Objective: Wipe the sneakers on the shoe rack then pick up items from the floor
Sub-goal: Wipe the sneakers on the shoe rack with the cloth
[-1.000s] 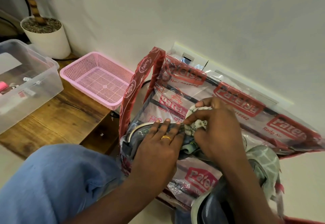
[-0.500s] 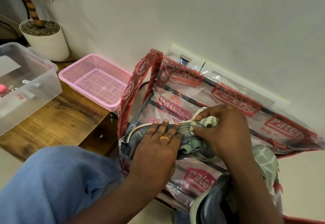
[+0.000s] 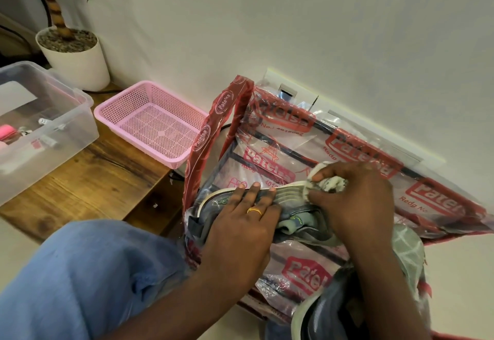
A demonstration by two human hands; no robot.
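Observation:
A grey sneaker (image 3: pixel 296 222) with a white sole lies on its side on the shoe rack (image 3: pixel 213 136), which is wrapped in clear plastic with red print. My left hand (image 3: pixel 240 222) rests over the sneaker's heel end, fingers extended onto the sole and holding it steady. My right hand (image 3: pixel 355 200) grips a bunched white cloth (image 3: pixel 331 183) and presses it against the sole toward the toe. A second grey sneaker (image 3: pixel 315 318) shows partly at the bottom edge, below my right forearm.
A pink mesh basket (image 3: pixel 149 123) and a clear plastic bin (image 3: pixel 45 123) holding small items sit on a low wooden shelf (image 3: pixel 93 179) to the left. A white potted plant (image 3: pixel 77 61) stands behind them. My blue-clad knee (image 3: pixel 80 281) fills the lower left. The wall is close behind the rack.
My right hand has slid the cloth to the right along the sneaker's sole. My left hand has stayed on the heel end.

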